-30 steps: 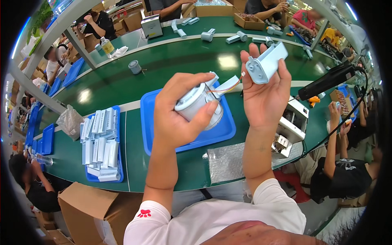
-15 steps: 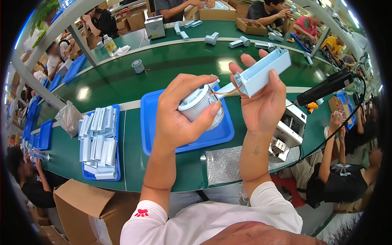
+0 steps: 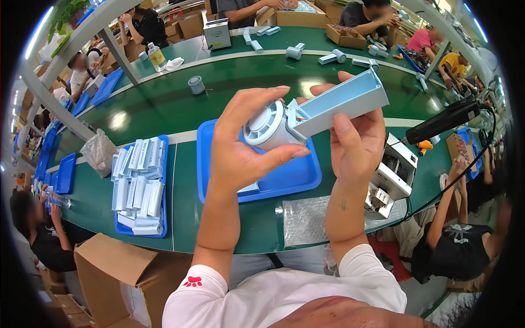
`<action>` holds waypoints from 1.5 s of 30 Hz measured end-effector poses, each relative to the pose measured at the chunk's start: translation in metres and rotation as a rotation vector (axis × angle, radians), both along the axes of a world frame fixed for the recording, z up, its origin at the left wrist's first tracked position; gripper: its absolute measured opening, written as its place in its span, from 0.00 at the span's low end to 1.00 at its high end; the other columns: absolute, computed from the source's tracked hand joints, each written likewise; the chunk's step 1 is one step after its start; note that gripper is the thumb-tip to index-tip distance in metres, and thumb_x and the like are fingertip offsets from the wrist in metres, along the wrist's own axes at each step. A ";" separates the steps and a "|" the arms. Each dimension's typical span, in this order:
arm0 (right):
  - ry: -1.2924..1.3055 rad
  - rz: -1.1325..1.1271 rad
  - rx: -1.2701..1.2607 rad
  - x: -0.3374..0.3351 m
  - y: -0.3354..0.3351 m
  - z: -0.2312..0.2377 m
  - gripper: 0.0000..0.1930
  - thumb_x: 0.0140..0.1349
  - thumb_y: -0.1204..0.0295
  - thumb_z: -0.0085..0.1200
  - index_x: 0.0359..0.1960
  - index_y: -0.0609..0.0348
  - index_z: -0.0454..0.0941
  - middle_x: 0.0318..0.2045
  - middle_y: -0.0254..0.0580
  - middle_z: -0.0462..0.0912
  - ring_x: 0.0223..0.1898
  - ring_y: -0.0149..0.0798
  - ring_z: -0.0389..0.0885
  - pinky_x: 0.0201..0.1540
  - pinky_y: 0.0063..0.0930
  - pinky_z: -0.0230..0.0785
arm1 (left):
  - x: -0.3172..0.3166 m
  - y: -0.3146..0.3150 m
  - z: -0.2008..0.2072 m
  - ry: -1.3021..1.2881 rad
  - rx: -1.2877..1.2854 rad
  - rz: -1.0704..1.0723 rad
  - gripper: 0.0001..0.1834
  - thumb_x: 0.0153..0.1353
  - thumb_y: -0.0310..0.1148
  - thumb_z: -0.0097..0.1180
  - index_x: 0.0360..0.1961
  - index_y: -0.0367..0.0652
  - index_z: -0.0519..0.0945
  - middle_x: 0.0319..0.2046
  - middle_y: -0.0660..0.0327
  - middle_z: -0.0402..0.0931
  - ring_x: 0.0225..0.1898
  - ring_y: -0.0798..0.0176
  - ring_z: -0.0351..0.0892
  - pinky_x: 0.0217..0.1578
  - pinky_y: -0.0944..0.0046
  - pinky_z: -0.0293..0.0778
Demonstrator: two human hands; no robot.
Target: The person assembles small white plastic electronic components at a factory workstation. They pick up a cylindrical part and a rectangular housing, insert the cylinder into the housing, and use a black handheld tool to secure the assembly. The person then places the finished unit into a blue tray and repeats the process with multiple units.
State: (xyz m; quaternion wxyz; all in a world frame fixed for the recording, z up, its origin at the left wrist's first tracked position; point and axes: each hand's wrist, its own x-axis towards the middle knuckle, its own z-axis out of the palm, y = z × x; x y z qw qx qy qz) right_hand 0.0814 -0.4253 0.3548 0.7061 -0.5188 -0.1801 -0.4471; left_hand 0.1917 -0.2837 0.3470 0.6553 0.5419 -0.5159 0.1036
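My left hand (image 3: pixel 235 145) curls its thumb and fingers round a pale-blue round fan head (image 3: pixel 270 128) with a slotted front. In my right hand (image 3: pixel 358 145) lies a long, hollow, pale-blue handle shell (image 3: pixel 342 109), its open side up. The shell's end meets the fan head's side, and only a bit of the orange wire shows at the joint. Both parts are held over a blue tray (image 3: pixel 203 169), where a pale piece shows beside my left wrist. Left of that, another blue tray (image 3: pixel 165 227) holds several pale-blue handle pieces (image 3: pixel 139 188).
A black electric screwdriver (image 3: pixel 443 120) and a white machine (image 3: pixel 399 169) stand at right, near bubble wrap (image 3: pixel 306 221). Another fan head (image 3: pixel 196 85) sits on the green belt (image 3: pixel 147 104). A cardboard box (image 3: pixel 112 259) is at lower left. Co-workers sit around the bench.
The handle shell has come left and down against the fan head, closing the gap between them. The wires, stretched in the open before, are now mostly hidden.
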 end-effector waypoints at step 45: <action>-0.145 -0.368 -0.280 0.016 0.028 -0.021 0.29 0.56 0.87 0.66 0.60 0.74 0.69 0.53 0.63 0.83 0.55 0.48 0.84 0.59 0.38 0.76 | 0.001 -0.021 -0.010 -0.222 -0.118 0.351 0.40 0.35 0.32 0.79 0.56 0.42 0.82 0.54 0.52 0.80 0.52 0.50 0.83 0.51 0.57 0.80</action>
